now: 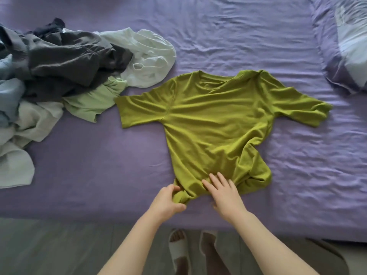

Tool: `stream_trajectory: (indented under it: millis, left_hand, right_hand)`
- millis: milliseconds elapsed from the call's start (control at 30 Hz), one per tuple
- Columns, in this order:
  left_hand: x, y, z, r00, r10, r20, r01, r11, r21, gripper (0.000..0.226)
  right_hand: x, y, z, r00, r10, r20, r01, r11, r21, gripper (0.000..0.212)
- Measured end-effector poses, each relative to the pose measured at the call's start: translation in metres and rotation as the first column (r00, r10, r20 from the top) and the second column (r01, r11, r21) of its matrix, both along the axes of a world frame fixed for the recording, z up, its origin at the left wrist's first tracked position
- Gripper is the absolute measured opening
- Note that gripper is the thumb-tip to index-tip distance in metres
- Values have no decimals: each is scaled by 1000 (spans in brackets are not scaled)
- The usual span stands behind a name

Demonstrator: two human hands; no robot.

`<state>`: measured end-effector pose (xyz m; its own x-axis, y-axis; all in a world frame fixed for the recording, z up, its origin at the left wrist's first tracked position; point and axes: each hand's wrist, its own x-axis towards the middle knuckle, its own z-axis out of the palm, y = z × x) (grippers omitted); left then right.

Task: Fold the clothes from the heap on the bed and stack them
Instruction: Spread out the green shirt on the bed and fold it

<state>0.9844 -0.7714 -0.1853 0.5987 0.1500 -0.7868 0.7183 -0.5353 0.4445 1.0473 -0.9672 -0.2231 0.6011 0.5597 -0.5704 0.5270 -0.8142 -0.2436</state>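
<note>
An olive-green short-sleeved cotton T-shirt (pixel 214 124) is laid flat on the bed covered with a purple sheet (pixel 99 165), neckline away from the person, both sleeves spread out. Its hem is bunched at the near edge. The left hand (pixel 168 203) is curled round the bunched near-left hem corner and grips it. The right hand (pixel 224 192) is laid on the hem just right of that corner, fingers straight and spread, nothing grasped. A heap of unfolded grey, white, pale-blue and light-green clothes (pixel 59 76) lies left of the T-shirt, touching its left sleeve. A purple pillow (pixel 345 46) is seen beyond its right sleeve.
</note>
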Motion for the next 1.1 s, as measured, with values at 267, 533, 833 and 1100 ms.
stream_trajectory:
  millis: [267, 533, 833, 1100]
  left_hand:
    - [-23, -2, 21, 952, 129, 277, -160, 983, 92, 49]
    - [-21, -21, 58, 253, 904, -344, -897, 86, -433, 26]
    - [-43, -2, 67, 632, 741, -224, -730, 474, -491, 35]
    - [-53, 1, 76, 718, 612, 332, -492, 783, -381, 22]
  right_hand:
    - [-29, 6, 10, 951, -303, 61, 271, 911, 310, 80]
    - [-89, 40, 40, 433, -792, -431, 844, 188, 502, 49]
    - [-80, 86, 85, -428, 49, -903, 708, -603, -368, 10]
    - [-101, 66, 122, 70, -797, -601, 744, -359, 563, 12]
